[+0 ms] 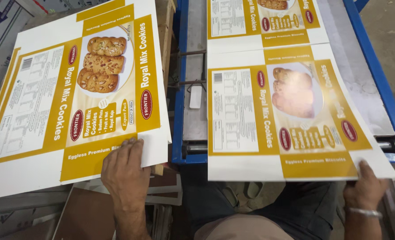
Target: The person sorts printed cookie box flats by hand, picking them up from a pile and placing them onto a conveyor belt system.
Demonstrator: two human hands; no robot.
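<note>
My left hand [124,171] grips the near edge of a flat printed carton sheet [68,93], yellow and white with a picture of cookies, which lies on a stack at the left. My right hand [364,189], with a metal bangle on its wrist, holds the near right corner of a second, paler printed sheet [277,115] that lies on a blue-framed machine bed [179,111]. A third sheet [264,20] of the same kind lies beyond it on the bed.
The blue metal frame [384,89] runs along both sides of the grey bed. Brown cardboard pieces [86,213] lie under the left stack near my knees. A small white block [195,97] sits in the gap between the sheets.
</note>
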